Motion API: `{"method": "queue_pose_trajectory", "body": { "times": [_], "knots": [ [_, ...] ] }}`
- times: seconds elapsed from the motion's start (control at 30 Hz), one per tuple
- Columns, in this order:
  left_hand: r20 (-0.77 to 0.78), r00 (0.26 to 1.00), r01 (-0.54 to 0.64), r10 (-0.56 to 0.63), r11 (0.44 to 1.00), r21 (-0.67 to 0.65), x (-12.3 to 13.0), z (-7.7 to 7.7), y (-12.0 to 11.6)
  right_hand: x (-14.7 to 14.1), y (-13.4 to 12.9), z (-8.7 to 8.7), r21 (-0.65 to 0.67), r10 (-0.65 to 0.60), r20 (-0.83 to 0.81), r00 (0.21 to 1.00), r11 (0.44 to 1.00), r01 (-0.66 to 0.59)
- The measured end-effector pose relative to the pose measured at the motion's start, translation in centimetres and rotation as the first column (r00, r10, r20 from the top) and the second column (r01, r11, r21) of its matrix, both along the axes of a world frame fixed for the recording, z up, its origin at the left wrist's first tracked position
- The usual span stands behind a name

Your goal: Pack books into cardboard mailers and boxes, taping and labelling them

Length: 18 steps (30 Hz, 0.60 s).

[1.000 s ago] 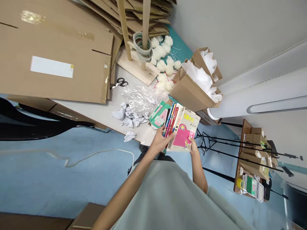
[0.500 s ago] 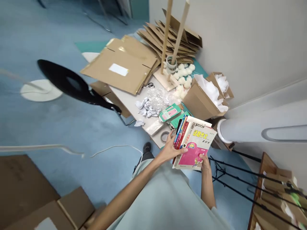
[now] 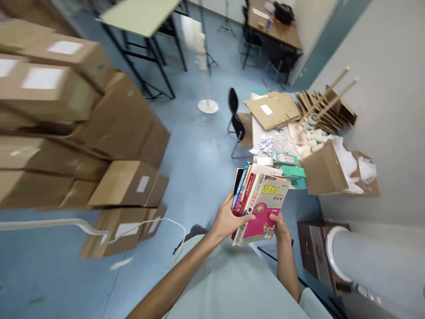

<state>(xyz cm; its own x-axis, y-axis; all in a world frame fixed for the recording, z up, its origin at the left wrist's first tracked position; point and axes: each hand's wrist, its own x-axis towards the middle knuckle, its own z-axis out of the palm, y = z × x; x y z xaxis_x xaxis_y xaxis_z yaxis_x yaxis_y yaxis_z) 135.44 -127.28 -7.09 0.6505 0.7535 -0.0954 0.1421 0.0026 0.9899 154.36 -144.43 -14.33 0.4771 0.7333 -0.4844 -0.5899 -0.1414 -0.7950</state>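
A stack of books (image 3: 265, 208) is held in front of my body, its top cover grey and pink with yellow lettering. Several spines, blue, red and white, face left. My left hand (image 3: 229, 217) grips the spine side, thumb resting on the top cover. On the right edge, my right hand (image 3: 279, 223) is closed, its thumb on the cover too. A dark, flat thing (image 3: 237, 179) shows at the stack's far left; its kind is unclear. The undersides of the books and most fingers are hidden.
Ahead stands a table with flattened cardboard (image 3: 274, 108), green boxes (image 3: 288, 166) and wooden sticks (image 3: 335, 97). Stacked cardboard boxes (image 3: 133, 119) fill the left. A black chair (image 3: 235, 115), a white fan (image 3: 201, 48) and a white cable (image 3: 83, 225) are also in view.
My view has swung to the left and back from the table, bringing stacked boxes, the fan and farther tables into sight. Both hands keep hold of the books.
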Motion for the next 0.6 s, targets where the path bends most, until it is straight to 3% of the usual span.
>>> {"method": "queue_pose_trajectory", "body": {
  "times": [0.1, 0.2, 0.33, 0.43, 0.6],
  "knots": [
    [-0.005, 0.975, -0.219, 0.22, 0.973, 0.075, -7.8, 0.1, -1.7, -4.2, 3.4, -0.2, 0.02, 0.147, 0.017, 0.989, 0.989, -0.147],
    [0.058, 0.906, -0.424, 0.42, 0.896, 0.132, -16.9, 0.1, -4.1, -11.2, 6.7, -0.4, 0.011, 0.312, -0.007, 0.95, 0.95, -0.312],
    [0.119, 0.717, -0.697, 0.687, 0.712, 0.082, -31.1, 0.4, -8.1, -25.6, 9.8, -0.9, 0.028, 0.487, -0.071, 0.87, 0.873, -0.487],
    [0.12, 0.57, -0.821, 0.813, 0.569, 0.046, -41.9, 0.8, -11.1, -38.0, 10.6, -1.0, 0.03, 0.59, -0.092, 0.802, 0.807, -0.59],
    [0.08, 0.396, -0.916, 0.915, 0.388, 0.105, -57.2, 1.1, -14.7, -55.1, 11.2, 0.2, 0.03, 0.805, -0.1, 0.585, 0.59, -0.807]
  ]
}}
